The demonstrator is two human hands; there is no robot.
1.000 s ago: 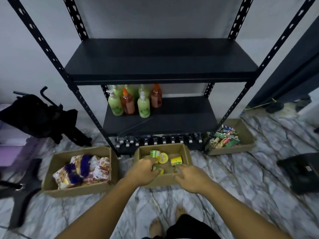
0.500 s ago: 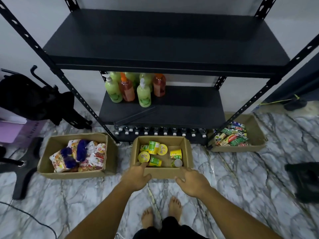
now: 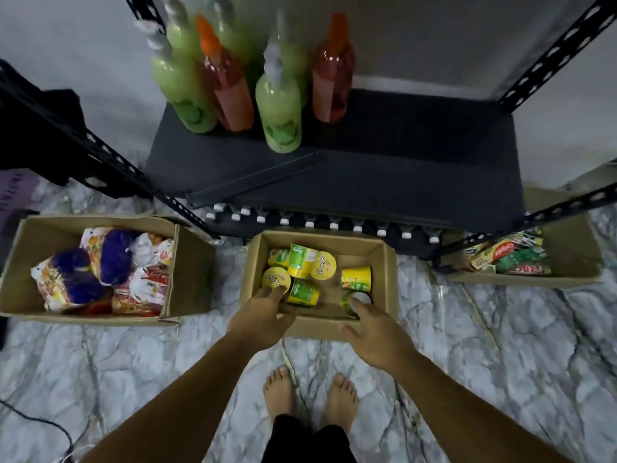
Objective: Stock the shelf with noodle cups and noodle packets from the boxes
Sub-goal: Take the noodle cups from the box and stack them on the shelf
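A cardboard box [image 3: 387,259] on the floor in front of me holds several yellow-green noodle cups [image 3: 302,260]. My left hand [image 3: 260,320] reaches over the box's near wall, its fingertips touching a yellow-lidded cup [image 3: 275,278]. My right hand [image 3: 374,332] reaches in beside it, fingers spread, a fingertip at a cup lying on its side [image 3: 349,300]. Neither hand grips anything. To the left stands a second box [image 3: 187,259] with noodle packets [image 3: 100,275]. The black metal shelf [image 3: 400,162] stands behind the boxes.
Green and orange pump bottles [image 3: 280,108] stand on the shelf's left rear. A row of dark bottles with white caps [image 3: 334,225] sits under it. A third box [image 3: 574,248] with toothpaste cartons is at right. My bare feet [image 3: 310,392] stand on marble floor.
My head has dropped closer and lower, so the upper shelf has left the view. Both hands have moved forward from the box's near wall to the cups inside.
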